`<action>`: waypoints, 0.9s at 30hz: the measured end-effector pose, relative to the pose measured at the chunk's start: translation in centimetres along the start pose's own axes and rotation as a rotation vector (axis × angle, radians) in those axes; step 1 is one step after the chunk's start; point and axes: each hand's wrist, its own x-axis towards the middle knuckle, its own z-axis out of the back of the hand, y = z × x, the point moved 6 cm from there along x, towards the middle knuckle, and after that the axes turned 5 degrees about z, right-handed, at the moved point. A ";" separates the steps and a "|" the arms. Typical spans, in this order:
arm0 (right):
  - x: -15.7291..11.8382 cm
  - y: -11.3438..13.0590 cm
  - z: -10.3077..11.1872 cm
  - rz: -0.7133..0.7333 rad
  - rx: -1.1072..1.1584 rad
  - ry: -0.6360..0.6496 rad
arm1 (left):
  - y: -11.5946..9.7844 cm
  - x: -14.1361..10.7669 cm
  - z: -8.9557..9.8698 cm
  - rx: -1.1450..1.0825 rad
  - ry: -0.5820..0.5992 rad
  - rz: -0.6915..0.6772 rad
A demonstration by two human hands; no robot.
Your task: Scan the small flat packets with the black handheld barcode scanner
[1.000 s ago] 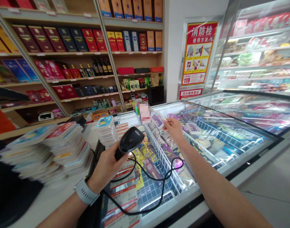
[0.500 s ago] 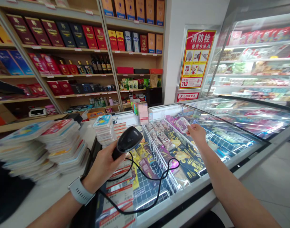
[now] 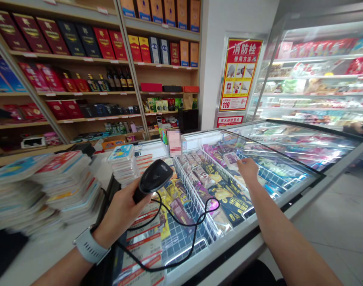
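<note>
My left hand [image 3: 121, 212], wearing a watch with a grey strap, is wrapped round the handle of a black barcode scanner [image 3: 155, 177]. From the scanner a black cable [image 3: 196, 226] loops over the freezer. My right hand [image 3: 248, 171] is stretched out above the freezer, its fingers pinching the edge of a small flat white-bordered card [image 3: 230, 160]. Beneath both hands is a chest freezer with a glass top; white wire baskets [image 3: 196, 194] in it hold wrapped ice creams [image 3: 181, 210]. Price labels [image 3: 142, 246] with red bands lie below the scanner.
Tall stacks of flat plastic-cased cards [image 3: 71, 182] stand to the left, with a smaller stack [image 3: 123, 161] nearer the scanner. Behind are shelves [image 3: 89, 93] of boxes and bottles. A lit display fridge [image 3: 321, 75] is at the right, beside a red sign [image 3: 242, 73].
The view has turned slightly right, so the shelves and stacks sit further left. The card in my right hand has tipped flatter. My left hand still holds the scanner.
</note>
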 end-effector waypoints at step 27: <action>-2.0 1.8 -1.4 0.153 -0.377 0.082 | 0.8 0.0 -0.5 -0.052 0.023 0.015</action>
